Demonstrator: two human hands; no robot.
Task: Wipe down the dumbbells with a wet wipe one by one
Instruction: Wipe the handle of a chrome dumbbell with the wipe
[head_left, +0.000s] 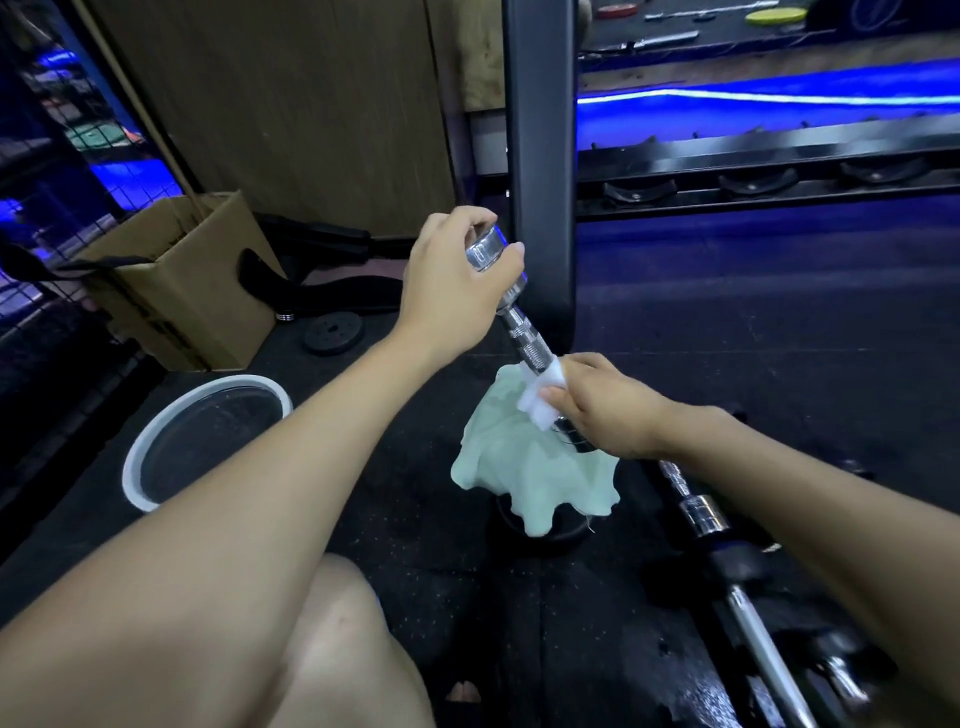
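Under me lies a dark speckled rubber floor (395, 499). Ahead stands a wooden panel wall (291, 104) with a black steel post (540, 156) beside it. Blue strip light (753, 98) glows along the right, above a black rack rail (779, 150). Wire mesh (47, 171) closes my left.

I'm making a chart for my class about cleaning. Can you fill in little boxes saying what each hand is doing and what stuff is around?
left hand: left hand grips the top end of the chrome dumbbell bar, holding it tilted
right hand: right hand pinches the white wet wipe round the bar's lower part
under the bar: pale green cloth draped below the wipe
on the floor, left: round basin with white rim, cardboard box, small black weight plate
on the floor, right: another chrome bar
behind: black rack post
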